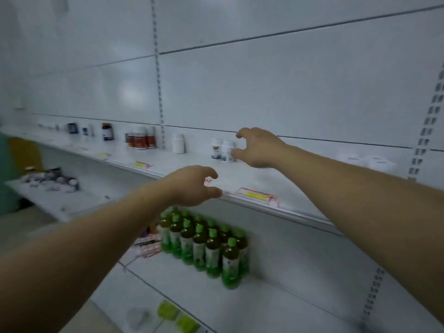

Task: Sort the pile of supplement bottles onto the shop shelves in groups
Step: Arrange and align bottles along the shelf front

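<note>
From my remote seat I see the right hand (259, 149) reaching over the upper shelf (182, 162), its grip wide, thumb and forefinger spread and holding nothing. It sits just beside a pair of white supplement bottles (222, 150) standing upright. Blur keeps me from telling whether the fingertips touch the nearer one. The left hand (194, 186) hovers at the shelf's front edge, its grip loose and half-curled, empty, partly covering a red price tag.

Further left on the same shelf stand a lone white bottle (178, 143), a cluster of red-labelled bottles (140, 140) and a dark bottle (107, 131). Smaller items beyond them are too blurred to name. The pile of bottles (51, 180) lies on a low white surface (48, 200) at far left, smeared and hard to count. At right two pale tubs (367, 159) are barely distinguishable from the shelf. Below, green-capped drink bottles (204, 243) stand in rows, the back ones hidden behind my left forearm.
</note>
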A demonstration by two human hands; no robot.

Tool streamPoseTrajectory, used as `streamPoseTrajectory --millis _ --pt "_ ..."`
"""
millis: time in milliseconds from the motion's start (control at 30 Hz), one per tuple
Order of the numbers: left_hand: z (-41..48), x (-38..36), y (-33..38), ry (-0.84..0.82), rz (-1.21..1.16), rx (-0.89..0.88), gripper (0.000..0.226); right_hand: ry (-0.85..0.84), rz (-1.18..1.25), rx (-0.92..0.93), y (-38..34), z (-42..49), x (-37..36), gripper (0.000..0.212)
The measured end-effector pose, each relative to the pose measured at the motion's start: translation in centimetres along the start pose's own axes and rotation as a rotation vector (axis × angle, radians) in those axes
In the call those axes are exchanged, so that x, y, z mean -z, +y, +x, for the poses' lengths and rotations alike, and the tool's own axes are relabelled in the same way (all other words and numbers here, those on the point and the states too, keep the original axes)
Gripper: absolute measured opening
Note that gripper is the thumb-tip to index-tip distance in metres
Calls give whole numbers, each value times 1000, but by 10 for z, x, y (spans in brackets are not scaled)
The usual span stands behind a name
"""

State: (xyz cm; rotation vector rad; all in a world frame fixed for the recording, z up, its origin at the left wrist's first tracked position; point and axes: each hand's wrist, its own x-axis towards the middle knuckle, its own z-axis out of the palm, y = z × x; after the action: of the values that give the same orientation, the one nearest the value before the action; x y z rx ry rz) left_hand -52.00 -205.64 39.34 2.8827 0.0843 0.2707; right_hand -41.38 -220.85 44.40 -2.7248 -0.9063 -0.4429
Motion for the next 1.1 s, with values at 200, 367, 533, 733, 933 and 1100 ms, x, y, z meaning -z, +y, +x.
streamPoseTrajectory --millis 200,367,533,733,933,1100 --pt "-66 22 -144 5 16 299 54 -190 79 309 -183 61 -77 64" --pt "-105 23 -240 35 -31 503 52 -327 124 483 -301 94 -148 65" --pt "-108 16 -331 16 -11 652 53 -420 168 554 -373 142 -221 60" --pt "-47 13 -446 1 -33 728 51 -469 149 558 -430 248 -308 56" --pt "10 23 -549 16 -80 777 51 -499 113 565 -487 355 -365 55" --pt "34 33 -638 23 -120 800 51 -525 94 580 -546 418 -410 54"
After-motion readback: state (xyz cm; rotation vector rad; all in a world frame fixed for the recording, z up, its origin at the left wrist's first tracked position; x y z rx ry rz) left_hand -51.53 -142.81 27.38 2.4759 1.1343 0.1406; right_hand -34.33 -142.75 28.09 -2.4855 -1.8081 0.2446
